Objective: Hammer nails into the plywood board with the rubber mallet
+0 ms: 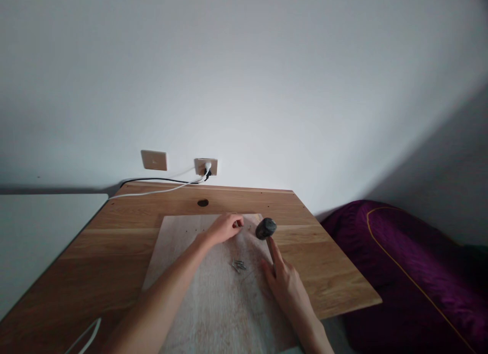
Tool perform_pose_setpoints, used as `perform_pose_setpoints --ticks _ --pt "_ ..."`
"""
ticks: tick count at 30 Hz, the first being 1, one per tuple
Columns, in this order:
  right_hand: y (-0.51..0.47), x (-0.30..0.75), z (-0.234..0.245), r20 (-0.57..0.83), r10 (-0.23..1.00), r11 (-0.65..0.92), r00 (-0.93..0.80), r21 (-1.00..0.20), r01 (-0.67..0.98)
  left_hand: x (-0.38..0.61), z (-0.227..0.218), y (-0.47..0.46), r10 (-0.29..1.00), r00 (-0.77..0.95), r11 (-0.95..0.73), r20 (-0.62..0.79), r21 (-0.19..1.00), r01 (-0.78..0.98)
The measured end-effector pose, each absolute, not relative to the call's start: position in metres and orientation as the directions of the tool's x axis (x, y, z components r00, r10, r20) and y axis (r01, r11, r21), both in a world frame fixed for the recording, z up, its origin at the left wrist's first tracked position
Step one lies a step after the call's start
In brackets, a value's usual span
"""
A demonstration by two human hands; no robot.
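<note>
Loose, thin grey metal nails (239, 265) lay on pale flat wooden board (206, 308). Your right hand (285, 280) gripped black-headed hammer (266, 228). Your left hand (225, 228) curled near board's far edge; couldn't tell if pinching nail. Seemed like nail-starting step; next move called for soft tap.

Brown wood grain, banded lighter and darker, is shown across the desk (328, 257). The board (213, 313) is streaked pinkish grey and whitish. Near its far right corner, the head of the hammer (266, 228) is coloured black; dull silver is seen on the loose nails (239, 265). The desk's far edge is crossed by a white cable (160, 192) and a black cable (160, 179). Its left edge is bordered by a plain white panel (49, 237). Beyond the right edge, deep purple fabric (430, 257) is lined with yellow.
</note>
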State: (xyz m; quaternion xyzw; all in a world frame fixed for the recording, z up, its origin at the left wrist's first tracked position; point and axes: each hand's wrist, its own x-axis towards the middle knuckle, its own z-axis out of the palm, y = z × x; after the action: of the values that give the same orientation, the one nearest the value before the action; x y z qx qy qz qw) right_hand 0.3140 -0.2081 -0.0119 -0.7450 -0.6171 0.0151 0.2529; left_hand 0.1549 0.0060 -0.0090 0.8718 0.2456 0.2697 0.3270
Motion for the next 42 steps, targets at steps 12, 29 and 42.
perform_pose_setpoints --ticks 12,29,42 --pt "-0.206 0.314 -0.01 0.251 0.933 -0.14 0.258 -0.405 0.903 0.151 -0.019 0.003 0.664 0.644 -0.654 0.381 0.714 0.251" --pt "-0.207 0.319 -0.003 0.2 0.949 -0.128 0.243 -0.459 0.879 0.151 -0.024 0.007 0.638 0.664 -0.696 0.39 0.661 0.281" --pt "-0.174 0.297 0.038 0.283 0.937 -0.043 0.205 -0.488 0.872 0.152 -0.025 0.012 0.665 0.684 -0.643 0.299 0.696 0.321"
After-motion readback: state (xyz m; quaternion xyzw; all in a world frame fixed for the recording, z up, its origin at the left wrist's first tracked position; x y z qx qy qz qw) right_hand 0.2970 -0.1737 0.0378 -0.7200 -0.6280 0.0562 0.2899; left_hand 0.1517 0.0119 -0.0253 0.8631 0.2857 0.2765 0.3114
